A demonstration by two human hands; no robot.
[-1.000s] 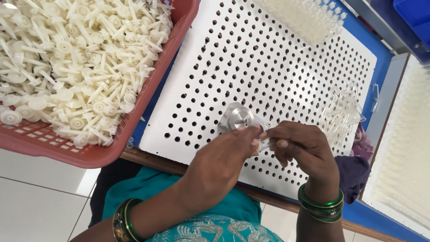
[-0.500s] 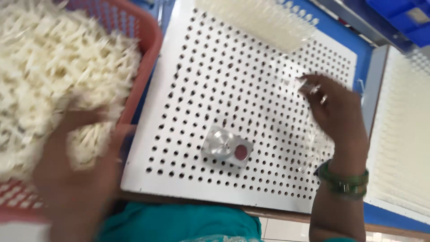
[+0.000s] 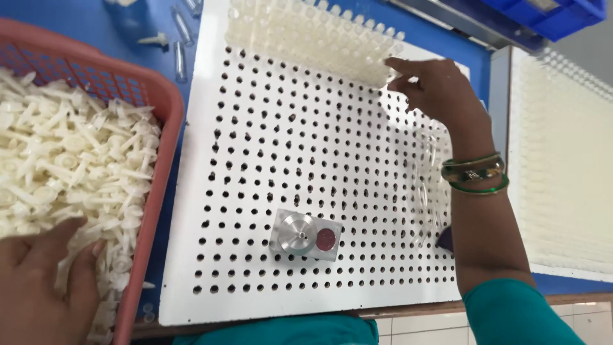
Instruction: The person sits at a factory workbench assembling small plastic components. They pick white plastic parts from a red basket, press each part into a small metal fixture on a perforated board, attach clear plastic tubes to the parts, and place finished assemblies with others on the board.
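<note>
My left hand [image 3: 38, 284] lies palm down on a heap of small white plastic parts [image 3: 70, 160] inside a red mesh basket [image 3: 156, 160] at the left. My right hand [image 3: 434, 89], with green bangles on the wrist, reaches to the far right of a white perforated board [image 3: 287, 147]. Its fingertips are pinched against the end of the rows of white parts [image 3: 306, 35] standing in the board's far holes. Whether they hold a piece is hidden. A small square metal tool with a red disc [image 3: 305, 235] lies untouched on the near part of the board.
A second board packed with white parts [image 3: 565, 160] lies at the right. A blue bin [image 3: 549, 13] stands at the far right corner. Loose clear tubes [image 3: 180, 38] lie on the blue table top beyond the basket. Clear pieces [image 3: 426, 185] stand along the board's right side.
Both hands let go of the metal tool, which now lies on the board. My left hand went into the basket. My right hand moved to the far rows of parts.
</note>
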